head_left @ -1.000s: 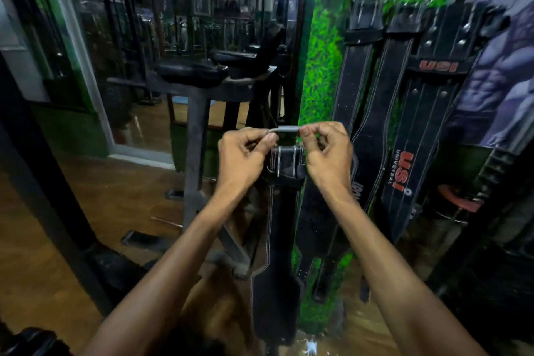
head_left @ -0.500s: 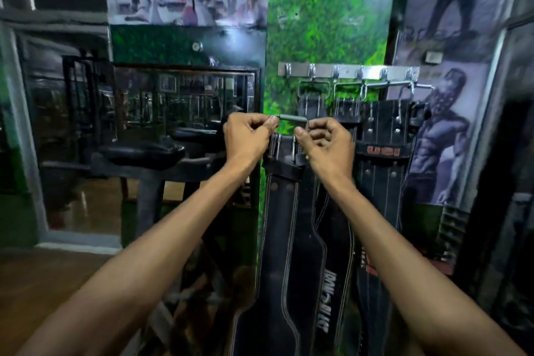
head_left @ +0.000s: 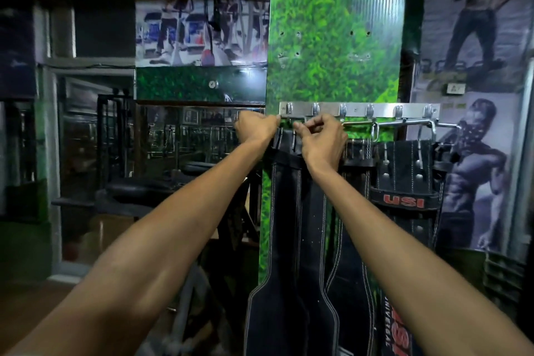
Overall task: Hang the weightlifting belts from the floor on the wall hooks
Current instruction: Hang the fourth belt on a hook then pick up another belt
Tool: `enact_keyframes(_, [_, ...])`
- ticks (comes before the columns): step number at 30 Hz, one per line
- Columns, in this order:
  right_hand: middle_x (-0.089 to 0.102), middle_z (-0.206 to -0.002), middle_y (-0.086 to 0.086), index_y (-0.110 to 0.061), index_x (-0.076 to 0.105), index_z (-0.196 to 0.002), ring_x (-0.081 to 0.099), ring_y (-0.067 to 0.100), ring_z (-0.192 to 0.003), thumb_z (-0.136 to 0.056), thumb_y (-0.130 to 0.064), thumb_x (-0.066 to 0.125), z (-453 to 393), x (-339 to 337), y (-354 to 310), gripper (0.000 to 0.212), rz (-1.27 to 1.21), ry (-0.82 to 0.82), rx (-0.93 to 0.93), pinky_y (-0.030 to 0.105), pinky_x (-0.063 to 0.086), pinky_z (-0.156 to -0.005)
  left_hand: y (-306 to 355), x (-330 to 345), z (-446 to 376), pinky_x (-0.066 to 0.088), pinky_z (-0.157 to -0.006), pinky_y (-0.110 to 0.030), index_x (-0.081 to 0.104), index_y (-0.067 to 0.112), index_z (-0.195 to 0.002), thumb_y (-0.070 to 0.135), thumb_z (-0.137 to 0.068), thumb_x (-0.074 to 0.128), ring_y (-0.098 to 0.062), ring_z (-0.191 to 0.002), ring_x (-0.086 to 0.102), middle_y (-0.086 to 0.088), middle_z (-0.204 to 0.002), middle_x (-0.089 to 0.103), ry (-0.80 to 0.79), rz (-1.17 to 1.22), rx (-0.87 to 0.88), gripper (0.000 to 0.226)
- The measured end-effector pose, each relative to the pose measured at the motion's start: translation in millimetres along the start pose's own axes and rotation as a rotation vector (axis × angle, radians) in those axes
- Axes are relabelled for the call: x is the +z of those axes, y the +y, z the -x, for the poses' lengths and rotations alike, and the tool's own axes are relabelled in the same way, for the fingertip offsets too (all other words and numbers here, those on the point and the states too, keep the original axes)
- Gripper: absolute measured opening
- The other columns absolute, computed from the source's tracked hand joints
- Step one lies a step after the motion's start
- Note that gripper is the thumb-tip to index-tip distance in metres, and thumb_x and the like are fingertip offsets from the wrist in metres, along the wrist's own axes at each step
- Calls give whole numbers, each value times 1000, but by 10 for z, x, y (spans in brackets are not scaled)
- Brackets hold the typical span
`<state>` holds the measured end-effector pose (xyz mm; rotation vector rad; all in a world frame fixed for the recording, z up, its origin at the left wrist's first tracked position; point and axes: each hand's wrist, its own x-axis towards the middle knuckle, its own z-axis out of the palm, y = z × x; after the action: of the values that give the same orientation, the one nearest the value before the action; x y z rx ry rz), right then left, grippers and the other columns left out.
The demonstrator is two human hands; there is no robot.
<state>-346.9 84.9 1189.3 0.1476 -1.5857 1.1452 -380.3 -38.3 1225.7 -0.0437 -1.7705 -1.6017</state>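
A black weightlifting belt (head_left: 284,228) with white stitching hangs straight down from its metal buckle, which both hands hold at the left end of the steel hook rail (head_left: 358,110). My left hand (head_left: 255,128) grips the buckle's left end, and my right hand (head_left: 320,136) pinches its right end just under the leftmost hooks. Whether the buckle sits on a hook is hidden by the hands. Other black belts (head_left: 404,179), one marked USI, hang from hooks to the right.
The rail is fixed to a green grass-print wall panel (head_left: 332,37). A mirror and a dark padded gym machine (head_left: 161,185) stand at the left. A poster (head_left: 476,170) covers the wall at the right. Wooden floor shows at the lower left.
Both hands have raised the belt's buckle from chest height up to the left end of the hook rail. The view has tilted upward toward the wall.
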Motion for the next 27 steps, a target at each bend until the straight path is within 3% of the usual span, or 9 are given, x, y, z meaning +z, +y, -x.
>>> enact_keyframes(4, [72, -84, -5, -16, 66, -85, 66, 15, -79, -82, -39, 83, 230, -50, 124, 28, 39, 19, -57, 7, 43, -71, -200, 28, 22, 54, -66, -26, 70, 11, -57, 34, -77, 88, -17, -53, 60, -1, -53, 66, -89, 100, -84, 36])
enact_keyframes(7, [71, -91, -2, -14, 66, -92, 70, 10, -80, -82, -27, 84, 411, -127, 202, 25, -100, 16, -87, 24, 60, -72, -337, -14, 118, 52, -67, -31, 78, 11, -71, 37, -81, 83, -17, -59, 58, 1, -58, 65, -174, 183, -90, 29])
enact_keyframes(11, [65, -112, 5, -10, 62, -109, 70, 11, -101, -88, -16, 79, 863, -276, 390, 28, -204, -3, -98, 22, 61, -79, -570, -92, 389, 61, -81, -44, 76, 21, -80, 42, -84, 79, -19, -81, 72, -4, -87, 79, -282, 256, -102, 21])
enact_keyframes(13, [64, -115, 4, -13, 59, -116, 69, 7, -102, -89, -15, 78, 1111, -357, 505, 33, -192, -44, -57, 19, 60, -76, -751, -143, 590, 59, -79, -40, 70, 22, -81, 44, -83, 79, -12, -80, 68, 3, -82, 74, -366, 215, -158, 25])
enact_keyframes(15, [66, -109, 0, -16, 57, -122, 69, 5, -90, -89, -21, 79, 1341, -419, 642, 40, -120, -155, 22, 19, 58, -71, -992, -217, 798, 48, -64, -27, 59, 23, -71, 33, -87, 80, -8, -64, 55, 7, -66, 57, -436, 135, -163, 28])
enact_keyframes(18, [65, -79, 1, -12, 66, -95, 61, 9, -66, -90, -28, 76, 1619, -459, 774, 20, 84, -317, 116, 34, 56, -69, -1256, -313, 1016, 29, -47, -22, 55, 18, -67, 17, -93, 74, -6, -50, 39, 6, -58, 48, -478, 149, -101, 32])
enact_keyframes(20, [56, -60, 6, -7, 58, -69, 49, 14, -56, -92, -28, 72, 1643, -488, 760, 35, 124, -326, 134, 36, 48, -66, -1241, -376, 1122, 28, -50, -26, 52, 15, -67, 16, -95, 72, -12, -58, 40, -4, -65, 46, -453, 180, -68, 34])
enact_keyframes(24, [50, -56, -5, -15, 53, -60, 45, 7, -54, -92, -26, 73, 1700, -673, 686, 39, 71, -422, 226, 27, 40, -57, -1277, -514, 1394, 29, -53, -24, 62, 6, -79, 20, -96, 70, -8, -57, 39, -4, -67, 43, -488, 213, -91, 24])
enact_keyframes(27, [57, -65, -6, -16, 62, -69, 56, 10, -69, -94, -22, 73, 2058, -894, 741, 28, 14, -568, 386, 36, 53, -65, -1520, -679, 1736, 39, -57, -12, 70, -1, -85, 14, -98, 67, 11, -53, 46, 15, -59, 58, -527, 196, -150, 20])
